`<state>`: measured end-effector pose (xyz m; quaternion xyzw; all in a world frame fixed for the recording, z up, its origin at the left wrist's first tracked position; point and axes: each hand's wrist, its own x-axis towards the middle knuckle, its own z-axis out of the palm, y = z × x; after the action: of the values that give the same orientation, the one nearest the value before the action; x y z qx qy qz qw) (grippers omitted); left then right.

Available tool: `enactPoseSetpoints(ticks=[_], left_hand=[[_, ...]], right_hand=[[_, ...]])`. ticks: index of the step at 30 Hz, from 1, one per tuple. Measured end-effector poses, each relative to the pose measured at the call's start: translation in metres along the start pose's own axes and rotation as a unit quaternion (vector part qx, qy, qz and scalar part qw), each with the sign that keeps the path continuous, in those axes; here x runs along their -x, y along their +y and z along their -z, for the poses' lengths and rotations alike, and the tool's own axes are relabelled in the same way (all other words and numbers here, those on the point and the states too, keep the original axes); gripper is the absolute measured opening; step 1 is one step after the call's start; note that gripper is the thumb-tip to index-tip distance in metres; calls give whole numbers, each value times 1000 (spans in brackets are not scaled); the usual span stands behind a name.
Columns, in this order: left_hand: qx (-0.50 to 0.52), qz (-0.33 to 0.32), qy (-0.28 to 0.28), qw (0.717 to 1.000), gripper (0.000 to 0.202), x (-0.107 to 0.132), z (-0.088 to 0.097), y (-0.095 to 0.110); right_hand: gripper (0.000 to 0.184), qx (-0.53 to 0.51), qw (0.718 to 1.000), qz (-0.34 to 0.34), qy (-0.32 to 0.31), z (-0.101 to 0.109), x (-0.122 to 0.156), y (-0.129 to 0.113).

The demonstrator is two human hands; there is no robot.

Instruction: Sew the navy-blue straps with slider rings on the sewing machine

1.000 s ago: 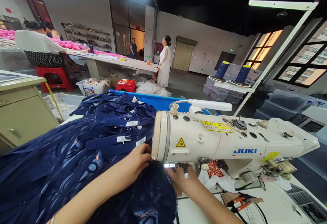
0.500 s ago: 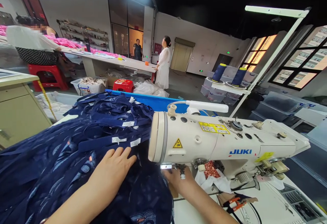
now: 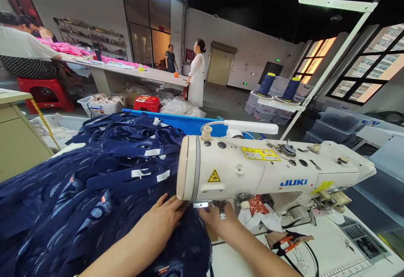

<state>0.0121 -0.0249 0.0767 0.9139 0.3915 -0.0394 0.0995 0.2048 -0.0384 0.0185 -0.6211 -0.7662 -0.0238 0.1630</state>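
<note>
A white JUKI sewing machine [image 3: 268, 171] stands on the white table [image 3: 318, 260] in front of me. A big heap of navy printed garments [image 3: 88, 184] with white labels fills the left side. My left hand [image 3: 162, 218] lies flat on the navy fabric just left of the machine head, fingers stretched toward the needle [image 3: 221, 214]. My right hand [image 3: 217, 222] is under the machine arm beside the needle, pressing the fabric; its fingers are mostly hidden by the machine.
Orange-handled snips [image 3: 290, 241] lie on the table right of my arm. Two navy thread cones [image 3: 279, 87] sit on a stand behind the machine. A blue bin [image 3: 195, 125] is behind the heap. People stand and sit at a long table [image 3: 132, 73] with pink cloth.
My left hand slid back over the fabric, then forward again to the needle area. My view shifted slightly right and down; the right hand stayed under the machine arm.
</note>
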Motion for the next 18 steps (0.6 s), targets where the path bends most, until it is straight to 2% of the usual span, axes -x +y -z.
enactPoseSetpoints(ticks=[3, 6, 11, 18], left_hand=[[-1, -28, -3, 1000, 56, -2, -1, -2], [-2, -16, -13, 1000, 70, -5, 1, -2], [-3, -9, -6, 1000, 79, -5, 0, -3], [37, 3, -7, 999, 68, -6, 2, -1]], right_hand=[[24, 3, 1000, -11, 26, -12, 0, 3], [22, -49, 997, -14, 50, -18, -2, 6], [23, -137, 990, -19, 0, -10, -3, 8], [28, -156, 985, -61, -36, -17, -11, 6]])
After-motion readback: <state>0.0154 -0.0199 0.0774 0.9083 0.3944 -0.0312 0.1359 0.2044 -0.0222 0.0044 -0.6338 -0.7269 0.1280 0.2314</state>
